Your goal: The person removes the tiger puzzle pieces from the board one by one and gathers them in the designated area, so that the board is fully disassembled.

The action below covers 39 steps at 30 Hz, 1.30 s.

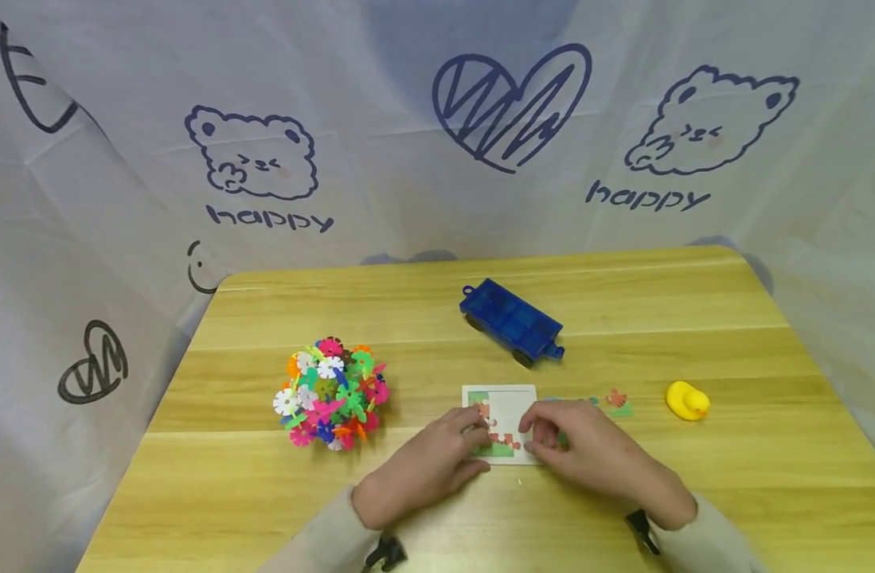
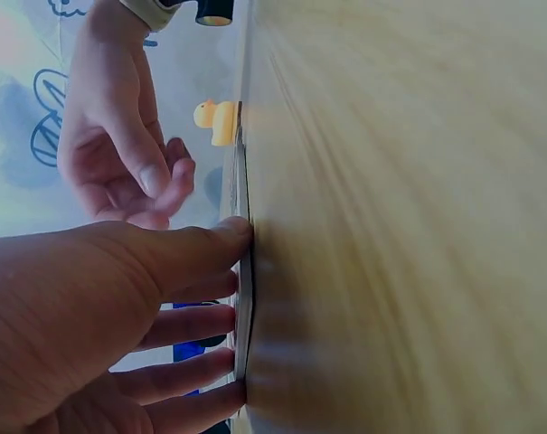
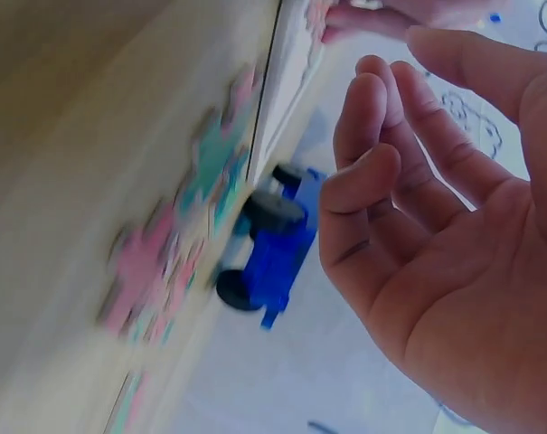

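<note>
A square white puzzle board (image 1: pixel 512 404) lies on the table in front of me, with green and red jigsaw pieces (image 1: pixel 500 450) fitted along its left and lower sides. My left hand (image 1: pixel 440 452) rests at the board's left side; in the left wrist view its fairly straight fingers and its thumb touch the board's edge. Over the right edge hovers my right hand (image 1: pixel 587 447). The right wrist view shows its fingers (image 3: pixel 359 208) loosely bent, apart from the thumb, with nothing between them. Loose jigsaw pieces (image 1: pixel 619 403) lie right of the board, partly hidden by that hand.
Behind the board stands a blue toy wagon (image 1: pixel 512 318) with black wheels. A ball of colourful flower-shaped plastic pieces (image 1: pixel 331 394) sits to the left, and a yellow rubber duck (image 1: pixel 688 400) to the right. A printed white curtain (image 1: pixel 387 143) hangs beyond the wooden table (image 1: pixel 265 493).
</note>
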Motion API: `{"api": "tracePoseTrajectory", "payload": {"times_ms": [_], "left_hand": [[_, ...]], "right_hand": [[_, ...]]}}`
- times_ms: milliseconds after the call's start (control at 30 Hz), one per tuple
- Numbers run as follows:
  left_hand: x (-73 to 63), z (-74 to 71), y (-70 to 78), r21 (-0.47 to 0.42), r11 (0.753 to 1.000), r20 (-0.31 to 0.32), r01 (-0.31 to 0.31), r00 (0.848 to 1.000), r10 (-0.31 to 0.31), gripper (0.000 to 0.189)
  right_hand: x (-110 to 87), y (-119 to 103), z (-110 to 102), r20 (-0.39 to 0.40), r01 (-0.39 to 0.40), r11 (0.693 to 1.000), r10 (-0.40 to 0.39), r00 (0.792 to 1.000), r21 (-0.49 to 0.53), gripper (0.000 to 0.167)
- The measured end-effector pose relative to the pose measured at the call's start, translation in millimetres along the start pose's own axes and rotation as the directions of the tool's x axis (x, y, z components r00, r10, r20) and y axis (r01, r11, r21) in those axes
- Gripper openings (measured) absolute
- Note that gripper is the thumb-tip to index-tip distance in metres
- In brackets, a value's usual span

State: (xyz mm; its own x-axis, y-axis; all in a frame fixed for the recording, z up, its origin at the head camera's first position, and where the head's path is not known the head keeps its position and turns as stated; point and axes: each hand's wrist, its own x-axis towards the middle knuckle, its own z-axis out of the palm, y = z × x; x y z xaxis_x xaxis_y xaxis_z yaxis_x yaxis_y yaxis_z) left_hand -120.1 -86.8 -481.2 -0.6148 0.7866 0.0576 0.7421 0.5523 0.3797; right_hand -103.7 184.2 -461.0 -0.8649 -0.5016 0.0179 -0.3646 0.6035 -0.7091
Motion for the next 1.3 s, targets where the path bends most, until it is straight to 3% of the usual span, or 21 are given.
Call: {"api": "tracePoseTrajectory", "payload": {"times_ms": [133, 300, 533, 900, 1300], "left_hand": [[1.4, 2.6, -1.5, -0.025, 1.0, -0.021, 0.003, 1.0, -0.003, 0.019], [2.3, 4.4, -3.1, 0.011, 1.0, -0.045, 0.011, 0.999, -0.01, 0.019], [2.6, 1.6, -4.3, 0.006, 1.0, -0.012, 0.027, 1.0, -0.027, 0.02], [2.2, 2.1, -9.2, -0.036, 0.999, -0.04, -0.034, 0.999, 0.033, 0.027], [4.2, 1.2, -11.6, 0.001, 1.0, -0.009, 0.001, 1.0, -0.001, 0.019]], "right_hand": [[10.1, -3.5, 11.1, 0.022, -0.008, 0.998, 0.009, 1.0, -0.056, 0.008], [19.6, -5.5, 20.5, 0.025, -0.005, 0.986, 0.009, 1.0, -0.168, 0.01], [23.3, -6.8, 23.9, 0.029, -0.008, 0.959, 0.017, 0.999, -0.282, 0.023], [27.8, -12.4, 24.3, 0.04, -0.07, 0.96, 0.084, 0.996, -0.272, 0.023], [31.3, -13.9, 24.1, 0.057, -0.109, 0.96, 0.128, 0.99, -0.256, 0.024]]}}
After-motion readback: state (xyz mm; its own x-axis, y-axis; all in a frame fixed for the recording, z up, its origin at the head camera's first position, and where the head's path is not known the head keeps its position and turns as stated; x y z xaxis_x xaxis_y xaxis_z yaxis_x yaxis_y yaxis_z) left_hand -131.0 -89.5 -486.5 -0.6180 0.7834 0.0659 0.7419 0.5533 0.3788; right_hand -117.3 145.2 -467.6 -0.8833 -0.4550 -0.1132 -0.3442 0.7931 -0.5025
